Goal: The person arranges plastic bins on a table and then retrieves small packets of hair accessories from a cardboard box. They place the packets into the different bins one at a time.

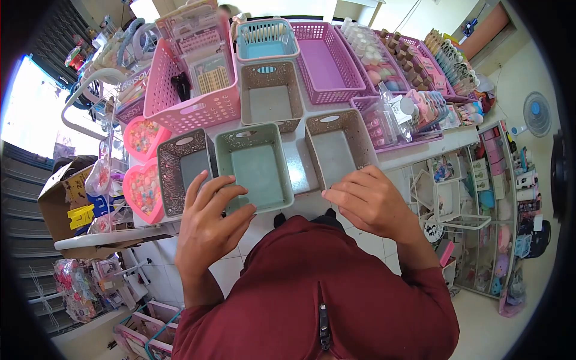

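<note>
At the near edge of a white table [420,148], in the head view, three open baskets are set in a row. On the left, a dark grey basket [191,165] with lacy walls is placed close beside a green basket [255,168]; on the right, a beige basket [337,150] is separated from the green one by a strip of tabletop. The left hand [210,221] is held over the near ends of the dark grey and green baskets, its fingers bent and spread apart; contact with the rims cannot be determined. The right hand [373,203] is held at the near end of the beige basket, its fingers curled and drawn together; whether anything is pinched cannot be told, since the thumb is largely hidden. Behind the row are seen a brown basket [271,103], a blue basket [267,49] and a purple basket [327,60]. A filled pink basket [198,114] is positioned behind the dark grey one, and two heart-shaped boxes [144,193] are found at its left.
</note>
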`<state>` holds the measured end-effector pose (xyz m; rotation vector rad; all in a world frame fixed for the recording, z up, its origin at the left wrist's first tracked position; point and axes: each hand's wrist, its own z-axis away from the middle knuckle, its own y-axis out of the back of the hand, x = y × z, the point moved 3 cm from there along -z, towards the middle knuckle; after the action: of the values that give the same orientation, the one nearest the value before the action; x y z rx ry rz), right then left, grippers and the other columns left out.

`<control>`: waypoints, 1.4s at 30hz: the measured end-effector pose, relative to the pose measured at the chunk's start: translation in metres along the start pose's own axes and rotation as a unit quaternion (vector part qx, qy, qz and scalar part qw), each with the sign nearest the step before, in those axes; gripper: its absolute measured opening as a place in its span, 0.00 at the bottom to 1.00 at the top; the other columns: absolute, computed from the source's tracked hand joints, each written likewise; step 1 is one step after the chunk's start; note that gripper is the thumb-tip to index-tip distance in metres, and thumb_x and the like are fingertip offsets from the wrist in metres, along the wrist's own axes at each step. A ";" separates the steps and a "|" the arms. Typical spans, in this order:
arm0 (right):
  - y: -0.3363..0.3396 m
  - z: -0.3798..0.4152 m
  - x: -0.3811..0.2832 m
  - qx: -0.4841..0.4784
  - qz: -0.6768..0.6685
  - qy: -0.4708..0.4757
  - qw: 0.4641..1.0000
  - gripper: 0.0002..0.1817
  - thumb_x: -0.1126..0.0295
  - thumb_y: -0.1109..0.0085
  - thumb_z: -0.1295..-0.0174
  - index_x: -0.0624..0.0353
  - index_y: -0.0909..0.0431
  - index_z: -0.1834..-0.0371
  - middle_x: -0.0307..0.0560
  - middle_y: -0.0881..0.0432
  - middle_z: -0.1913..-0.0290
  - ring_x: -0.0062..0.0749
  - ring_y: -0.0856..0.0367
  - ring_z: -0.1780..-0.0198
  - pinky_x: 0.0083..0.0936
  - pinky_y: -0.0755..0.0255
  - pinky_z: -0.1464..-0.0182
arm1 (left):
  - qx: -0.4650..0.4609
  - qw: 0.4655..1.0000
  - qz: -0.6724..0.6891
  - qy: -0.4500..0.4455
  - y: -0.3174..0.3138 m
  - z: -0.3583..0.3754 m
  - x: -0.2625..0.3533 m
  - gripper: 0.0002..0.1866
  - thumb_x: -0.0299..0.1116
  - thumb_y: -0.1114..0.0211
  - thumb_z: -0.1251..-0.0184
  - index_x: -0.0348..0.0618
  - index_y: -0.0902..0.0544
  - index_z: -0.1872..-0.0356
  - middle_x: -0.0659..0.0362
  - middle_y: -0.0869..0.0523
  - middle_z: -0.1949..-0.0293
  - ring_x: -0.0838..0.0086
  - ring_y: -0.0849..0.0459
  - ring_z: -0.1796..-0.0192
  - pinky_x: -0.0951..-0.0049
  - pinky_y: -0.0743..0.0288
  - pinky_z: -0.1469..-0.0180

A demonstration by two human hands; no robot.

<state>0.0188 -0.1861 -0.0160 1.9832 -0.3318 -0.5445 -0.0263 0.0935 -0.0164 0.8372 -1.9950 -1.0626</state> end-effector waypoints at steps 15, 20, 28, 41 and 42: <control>-0.022 -0.124 0.031 -0.025 0.184 0.004 0.983 0.07 0.69 0.36 0.42 0.55 0.18 0.61 0.40 0.16 0.60 0.36 0.21 0.52 0.34 0.29 0.51 | -0.003 1.000 -0.009 -0.017 -0.001 -0.006 0.012 0.08 0.31 0.22 0.48 0.54 0.09 0.65 0.64 0.13 0.55 0.65 0.18 0.40 0.41 0.37 0.27; -0.029 -0.130 0.041 -0.086 0.205 -0.004 0.975 0.04 0.72 0.38 0.43 0.56 0.16 0.67 0.42 0.13 0.64 0.38 0.19 0.51 0.39 0.28 0.50 | 0.011 1.000 -0.006 -0.009 -0.001 -0.001 0.009 0.08 0.30 0.23 0.48 0.54 0.09 0.65 0.64 0.13 0.55 0.66 0.18 0.40 0.41 0.36 0.26; -0.025 -0.124 0.052 -0.088 0.176 -0.021 0.980 0.04 0.73 0.38 0.44 0.54 0.16 0.67 0.42 0.14 0.64 0.38 0.18 0.50 0.39 0.27 0.51 | 0.016 1.000 -0.003 -0.004 0.000 0.003 0.008 0.11 0.29 0.22 0.51 0.55 0.09 0.66 0.64 0.13 0.56 0.63 0.17 0.41 0.41 0.36 0.26; 0.014 -0.103 0.048 0.020 0.088 -0.034 0.995 0.04 0.69 0.36 0.40 0.56 0.16 0.64 0.45 0.16 0.62 0.41 0.19 0.51 0.40 0.26 0.49 | 0.012 1.000 -0.006 -0.014 0.000 0.001 0.009 0.09 0.30 0.23 0.48 0.55 0.09 0.65 0.64 0.14 0.56 0.67 0.18 0.40 0.42 0.35 0.27; 0.026 -0.095 0.049 0.026 0.065 -0.044 0.997 0.06 0.68 0.36 0.38 0.58 0.16 0.62 0.46 0.16 0.61 0.42 0.19 0.52 0.39 0.26 0.49 | 0.014 1.000 -0.006 -0.012 0.001 0.001 0.008 0.09 0.30 0.23 0.48 0.55 0.09 0.65 0.64 0.14 0.56 0.67 0.18 0.40 0.42 0.35 0.27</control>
<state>0.1097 -0.1476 0.0330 1.9754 -0.5305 -0.5450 -0.0313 0.0876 -0.0137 0.8555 -2.0319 -1.0577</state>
